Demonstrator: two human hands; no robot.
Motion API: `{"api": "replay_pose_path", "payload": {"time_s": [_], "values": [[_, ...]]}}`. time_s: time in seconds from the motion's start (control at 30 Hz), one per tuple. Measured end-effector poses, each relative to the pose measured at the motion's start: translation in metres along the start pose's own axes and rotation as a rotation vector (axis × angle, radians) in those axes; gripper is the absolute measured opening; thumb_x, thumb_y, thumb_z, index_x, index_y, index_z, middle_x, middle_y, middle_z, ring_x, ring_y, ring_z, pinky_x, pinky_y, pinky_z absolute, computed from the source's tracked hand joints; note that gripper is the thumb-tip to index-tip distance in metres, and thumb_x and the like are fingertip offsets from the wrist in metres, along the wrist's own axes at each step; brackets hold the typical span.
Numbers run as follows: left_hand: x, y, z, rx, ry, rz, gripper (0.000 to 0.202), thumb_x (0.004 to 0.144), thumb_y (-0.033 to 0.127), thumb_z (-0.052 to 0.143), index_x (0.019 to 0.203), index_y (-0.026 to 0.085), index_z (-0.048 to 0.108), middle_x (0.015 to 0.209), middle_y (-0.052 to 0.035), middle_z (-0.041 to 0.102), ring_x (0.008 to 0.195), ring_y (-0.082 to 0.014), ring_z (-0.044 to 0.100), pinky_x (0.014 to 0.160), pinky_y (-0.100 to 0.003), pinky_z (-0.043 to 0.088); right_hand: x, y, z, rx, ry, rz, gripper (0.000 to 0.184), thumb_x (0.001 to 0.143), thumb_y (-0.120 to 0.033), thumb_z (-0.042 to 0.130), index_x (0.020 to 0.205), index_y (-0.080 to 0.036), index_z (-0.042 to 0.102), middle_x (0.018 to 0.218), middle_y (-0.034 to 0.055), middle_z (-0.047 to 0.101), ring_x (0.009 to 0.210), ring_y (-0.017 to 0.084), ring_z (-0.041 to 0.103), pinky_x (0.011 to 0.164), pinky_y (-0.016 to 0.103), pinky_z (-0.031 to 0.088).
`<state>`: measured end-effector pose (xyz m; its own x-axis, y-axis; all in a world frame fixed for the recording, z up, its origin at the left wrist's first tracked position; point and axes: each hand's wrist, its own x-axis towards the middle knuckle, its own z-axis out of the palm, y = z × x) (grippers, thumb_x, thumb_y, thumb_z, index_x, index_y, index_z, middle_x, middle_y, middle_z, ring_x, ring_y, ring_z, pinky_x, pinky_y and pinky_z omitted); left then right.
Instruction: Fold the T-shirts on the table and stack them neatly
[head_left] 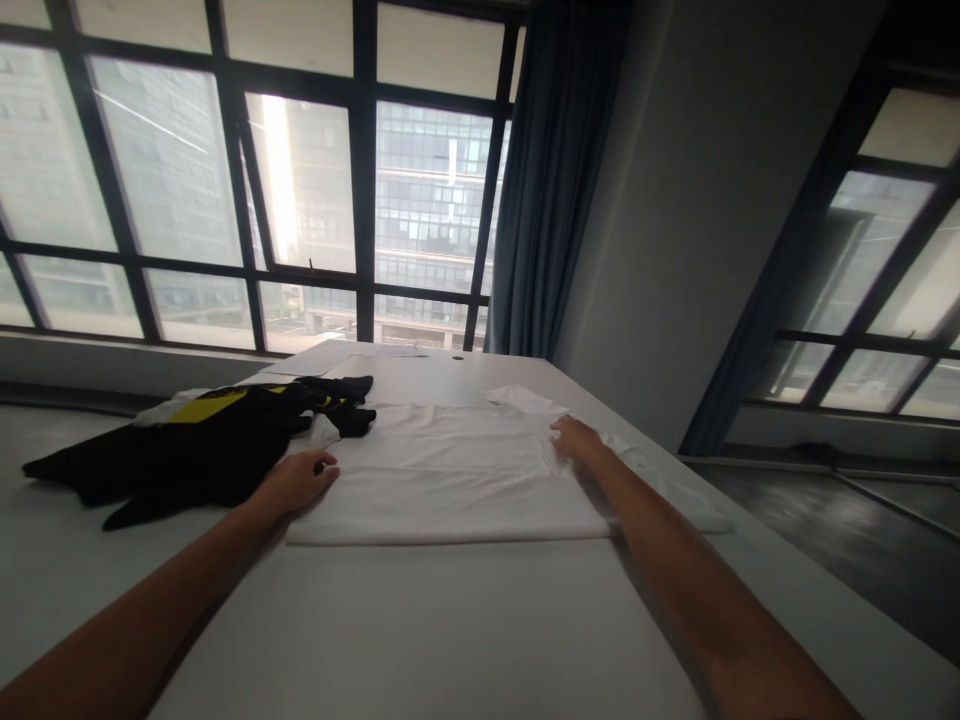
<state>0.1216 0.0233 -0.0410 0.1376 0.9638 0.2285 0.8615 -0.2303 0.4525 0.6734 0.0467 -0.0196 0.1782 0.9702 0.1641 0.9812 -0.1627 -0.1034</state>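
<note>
A white shirt (450, 500) lies flat on the white table, its near edge folded straight and its upper layer lightly wrinkled. At its left edge rests my left hand (300, 480), fingers curled and thumb close to them on the cloth. My right hand (576, 440) pinches gathered fabric on the right part of the shirt. Loose cloth spreads out to the right beyond that wrist, and a sleeve-like flap (521, 398) sticks out at the far side. Just left of the shirt, a black garment with yellow patches (210, 445) lies in a loose heap.
The white table (450, 630) stretches away toward the windows (300, 190). Some papers (315, 358) lie at its far left end, near a dark round hole (458, 357). A blue curtain (551, 190) hangs beside a grey pillar (645, 220).
</note>
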Motion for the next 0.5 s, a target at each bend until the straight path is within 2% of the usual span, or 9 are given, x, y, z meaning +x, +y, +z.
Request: {"api": "replay_pose_path", "payload": {"time_s": [0.1, 0.17, 0.23, 0.37, 0.5], "values": [[-0.002, 0.003, 0.002, 0.065, 0.006, -0.014, 0.046, 0.077, 0.047, 0.051, 0.105, 0.018, 0.073, 0.104, -0.0124, 0.074, 0.097, -0.03, 0.067, 0.081, -0.035, 0.049, 0.007, -0.02, 0.007, 0.011, -0.023, -0.066, 0.036, 0.079, -0.024, 0.069, 0.114, -0.015, 0.072, 0.126, 0.0144, 0.067, 0.116, 0.024, 0.062, 0.099, 0.028, 0.043], [-0.004, 0.006, 0.001, 0.09, 0.012, -0.027, 0.043, 0.078, 0.046, 0.05, 0.103, 0.019, 0.072, 0.1, -0.0114, 0.074, 0.092, -0.0292, 0.067, 0.077, -0.035, 0.048, 0.011, -0.029, 0.008, 0.019, -0.022, -0.08, 0.024, 0.079, -0.021, 0.068, 0.1, -0.013, 0.076, 0.111, 0.0143, 0.072, 0.105, 0.024, 0.067, 0.093, 0.028, 0.046], [-0.004, 0.007, 0.0, 0.071, 0.017, -0.027, 0.04, 0.079, 0.045, 0.049, 0.099, 0.019, 0.071, 0.092, -0.0094, 0.073, 0.085, -0.0266, 0.067, 0.073, -0.033, 0.047, 0.015, -0.037, 0.007, 0.03, 0.009, -0.082, 0.018, 0.08, -0.017, 0.065, 0.093, -0.012, 0.076, 0.103, 0.0141, 0.074, 0.097, 0.023, 0.068, 0.088, 0.027, 0.047], [-0.003, 0.007, -0.004, -0.01, 0.059, 0.003, 0.032, 0.078, 0.041, 0.05, 0.09, 0.019, 0.069, 0.082, -0.0058, 0.071, 0.076, -0.0217, 0.065, 0.071, -0.03, 0.047, 0.019, -0.044, 0.007, 0.112, 0.094, -0.124, 0.028, 0.088, -0.019, 0.054, 0.109, -0.013, 0.071, 0.113, 0.0128, 0.071, 0.101, 0.02, 0.066, 0.089, 0.026, 0.047], [-0.002, 0.004, 0.0, -0.011, 0.059, -0.009, 0.03, 0.077, 0.039, 0.052, 0.093, 0.019, 0.068, 0.083, -0.0045, 0.071, 0.076, -0.0206, 0.065, 0.071, -0.029, 0.047, 0.019, -0.03, 0.016, 0.228, 0.035, -0.177, 0.044, 0.085, -0.024, 0.061, 0.129, -0.017, 0.062, 0.126, 0.0125, 0.066, 0.108, 0.023, 0.066, 0.096, 0.032, 0.048]]}}
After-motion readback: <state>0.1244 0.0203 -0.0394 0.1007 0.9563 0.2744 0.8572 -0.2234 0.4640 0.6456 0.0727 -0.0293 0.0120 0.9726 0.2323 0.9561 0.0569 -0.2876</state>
